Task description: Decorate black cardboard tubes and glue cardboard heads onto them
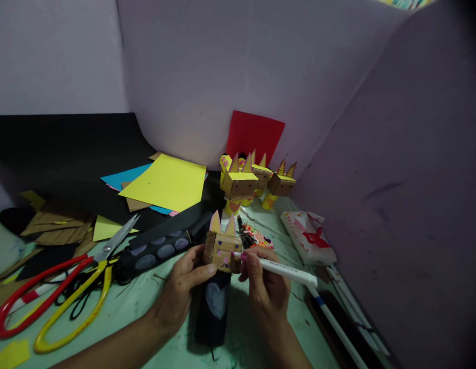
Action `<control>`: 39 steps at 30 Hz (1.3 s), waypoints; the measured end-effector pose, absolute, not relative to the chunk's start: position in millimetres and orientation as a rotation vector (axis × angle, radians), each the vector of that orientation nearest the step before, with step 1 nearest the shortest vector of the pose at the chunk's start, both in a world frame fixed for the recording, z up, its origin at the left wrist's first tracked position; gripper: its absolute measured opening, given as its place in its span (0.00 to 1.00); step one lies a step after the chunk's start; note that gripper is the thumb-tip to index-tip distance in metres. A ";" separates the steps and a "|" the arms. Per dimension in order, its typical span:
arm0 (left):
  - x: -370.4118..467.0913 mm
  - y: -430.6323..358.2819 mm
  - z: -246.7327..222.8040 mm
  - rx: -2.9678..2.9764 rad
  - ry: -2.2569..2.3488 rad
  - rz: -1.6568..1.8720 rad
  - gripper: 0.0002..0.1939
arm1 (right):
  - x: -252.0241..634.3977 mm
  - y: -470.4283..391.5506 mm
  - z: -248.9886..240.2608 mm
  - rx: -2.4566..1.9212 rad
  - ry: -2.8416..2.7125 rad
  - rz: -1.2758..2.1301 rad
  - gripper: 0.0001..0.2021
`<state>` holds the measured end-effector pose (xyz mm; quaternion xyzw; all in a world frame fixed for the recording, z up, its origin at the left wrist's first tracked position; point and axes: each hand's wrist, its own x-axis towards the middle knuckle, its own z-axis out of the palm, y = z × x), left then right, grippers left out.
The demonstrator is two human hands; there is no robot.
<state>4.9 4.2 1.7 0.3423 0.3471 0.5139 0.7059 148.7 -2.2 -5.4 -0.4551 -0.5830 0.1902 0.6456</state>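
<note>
A small cardboard cat head (224, 250) with two pointed pink-edged ears and a drawn face sits at the top of a black tube body (214, 312) with a grey heart on it. My left hand (184, 287) grips the head at its left side, thumb on the front. My right hand (267, 282) is closed round a white marker (289, 271), whose pinkish tip touches or nearly touches the right part of the cardboard face. Beyond them stand several similar cat figures with yellow bodies (241, 185).
Large scissors (103, 259) with red and yellow handles lie at left, beside cardboard scraps (61, 220) and a black spotted roll (161, 253). Coloured sheets (168, 182) lie behind. A red sheet (255, 134) leans on the wall. At right are a white-red packet (310, 238) and another marker (337, 328).
</note>
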 end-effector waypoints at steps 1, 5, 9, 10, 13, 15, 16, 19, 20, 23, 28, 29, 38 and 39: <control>5.0 4.4 1.3 0.758 0.770 1.142 0.23 | 148.8 -2.4 -4.7 -1.048 -1.320 0.435 0.08; 4.9 4.7 0.8 0.755 0.760 1.141 0.23 | 149.1 -2.8 -2.4 -1.076 -1.305 0.442 0.10; 4.7 4.6 0.3 0.760 0.758 1.142 0.23 | 149.4 -2.0 -1.6 -1.049 -1.314 0.428 0.10; 4.8 4.8 -0.3 0.760 0.752 1.143 0.23 | 149.4 -1.9 -1.5 -1.052 -1.316 0.426 0.09; 4.9 5.7 -2.9 0.762 0.743 1.148 0.23 | 149.2 -2.4 -0.7 -1.054 -1.305 0.429 0.08; 4.7 6.1 -4.0 0.763 0.743 1.150 0.24 | 148.9 -3.2 0.0 -1.056 -1.278 0.438 0.09; 4.6 6.1 -4.2 0.764 0.743 1.146 0.24 | 148.7 -3.6 0.3 -1.057 -1.264 0.443 0.10; 4.2 5.8 -3.7 0.765 0.740 1.140 0.24 | 147.8 -3.9 0.7 -1.055 -1.245 0.465 0.11; 4.2 5.6 -3.5 0.766 0.739 1.141 0.24 | 147.6 -3.8 0.8 -1.053 -1.244 0.472 0.11; 4.5 5.2 -3.0 0.768 0.737 1.143 0.24 | 147.9 -2.8 0.8 -1.050 -1.268 0.473 0.10; 4.2 4.1 -1.0 0.769 0.748 1.139 0.23 | 149.4 -3.1 2.0 -1.086 -1.329 0.357 0.09; 4.2 4.0 -0.4 0.767 0.743 1.137 0.23 | 149.1 -3.8 2.4 -1.086 -1.330 0.335 0.09; 4.6 1.6 -2.6 0.813 0.712 1.150 0.21 | 143.7 -7.9 -0.4 -0.964 -1.451 0.343 0.05; 4.6 1.3 -2.6 0.814 0.717 1.151 0.21 | 143.8 -8.0 -1.3 -0.980 -1.446 0.359 0.05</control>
